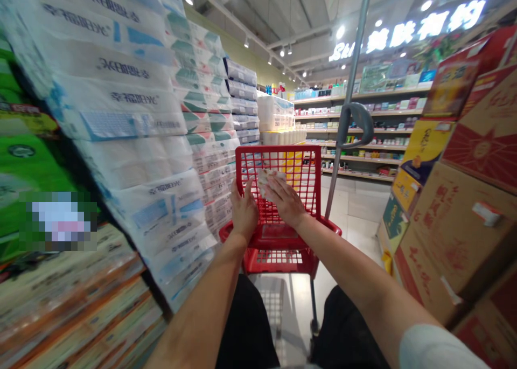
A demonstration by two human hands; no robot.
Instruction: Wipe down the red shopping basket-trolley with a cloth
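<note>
We log a pale, spotted cloth [264, 181] against the mesh back of a red cart [278, 150]. Right hand [286, 199] lies over it, fingers stretched out side by side; whether they grip it, we cannot tell. Left hand [244, 211] is at the cart's left edge, fingers slightly bent, grip also unclear to us. Grey pole [356, 51] at right. Paper packs [137, 97] stacked left, boxes [464, 223] right, shelves [363, 111] beyond.

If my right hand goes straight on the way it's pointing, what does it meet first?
Beyond the patterned cloth at its fingers, your right hand would probably meet the red shopping cart's lattice panel first; depth is unclear, so they may already touch.
</note>
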